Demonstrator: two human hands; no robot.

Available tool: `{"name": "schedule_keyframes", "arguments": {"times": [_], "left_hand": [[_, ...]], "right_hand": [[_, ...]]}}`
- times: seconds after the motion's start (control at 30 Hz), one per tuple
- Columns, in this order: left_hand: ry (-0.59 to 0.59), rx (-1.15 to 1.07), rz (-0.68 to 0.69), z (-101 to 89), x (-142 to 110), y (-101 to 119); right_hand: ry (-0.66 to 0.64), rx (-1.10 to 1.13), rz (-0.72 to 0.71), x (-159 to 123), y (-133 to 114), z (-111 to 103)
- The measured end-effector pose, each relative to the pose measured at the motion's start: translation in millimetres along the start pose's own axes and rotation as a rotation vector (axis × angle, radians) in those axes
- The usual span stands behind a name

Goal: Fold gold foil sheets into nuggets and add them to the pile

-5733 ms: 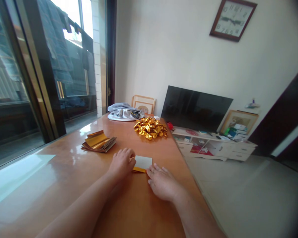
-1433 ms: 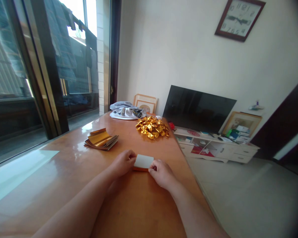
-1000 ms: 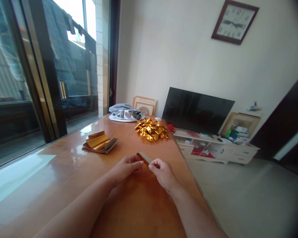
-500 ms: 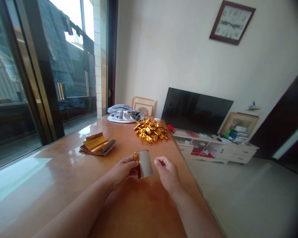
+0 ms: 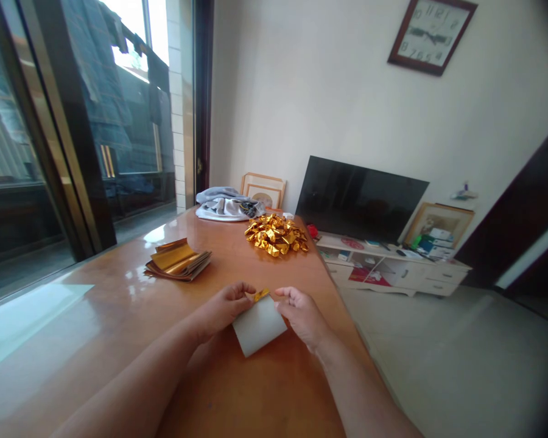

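A small rectangular sheet of foil paper (image 5: 259, 326), white-silver on the side facing me, shows a gold tip at its top edge. It is tilted above the wooden table (image 5: 274, 389). My left hand (image 5: 223, 305) holds the sheet's upper left part. My right hand (image 5: 302, 316) pinches its upper right corner. Farther up the table lie a stack of gold foil sheets (image 5: 178, 260) and a heap of crumpled gold foil pieces (image 5: 276, 236).
A grey-white cloth (image 5: 226, 205) and a framed picture (image 5: 263, 191) stand at the far end of the table. A black television (image 5: 360, 198) rests on a low white cabinet (image 5: 383, 269) to the right. A glass door (image 5: 119, 121) runs along the left.
The foil sheet has opened from a curled piece in my left hand into a wider, tilted sheet. My right hand has moved in and taken its corner.
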State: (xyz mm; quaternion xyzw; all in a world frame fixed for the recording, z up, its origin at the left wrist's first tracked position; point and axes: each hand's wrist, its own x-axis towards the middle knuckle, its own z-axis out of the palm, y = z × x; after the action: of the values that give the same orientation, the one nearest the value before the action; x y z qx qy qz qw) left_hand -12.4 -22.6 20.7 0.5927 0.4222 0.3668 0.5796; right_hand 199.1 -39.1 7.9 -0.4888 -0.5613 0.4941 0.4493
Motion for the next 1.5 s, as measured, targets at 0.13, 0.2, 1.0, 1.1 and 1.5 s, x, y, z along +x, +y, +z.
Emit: {"name": "schedule_keyframes", "arguments": {"times": [0.13,0.2,1.0,1.1,1.5], "left_hand": [[0.072,0.195,0.07,-1.0,5,-9],[0.044,0.226,0.091,-1.2,6,-12],[0.07,0.551,0.275,-6.2,13,-19],[0.243,0.656,0.343,-14.6,14,-15],[-0.074,0.924,0.424,-10.7,2,-9]], "right_hand": [[-0.114,-0.096,0.069,2,13,0],[-0.123,-0.134,0.073,3,18,0],[0.026,-0.576,-0.032,12,22,-7],[0.041,-0.641,-0.04,11,27,-8],[0.035,-0.734,-0.072,15,24,-11]]}}
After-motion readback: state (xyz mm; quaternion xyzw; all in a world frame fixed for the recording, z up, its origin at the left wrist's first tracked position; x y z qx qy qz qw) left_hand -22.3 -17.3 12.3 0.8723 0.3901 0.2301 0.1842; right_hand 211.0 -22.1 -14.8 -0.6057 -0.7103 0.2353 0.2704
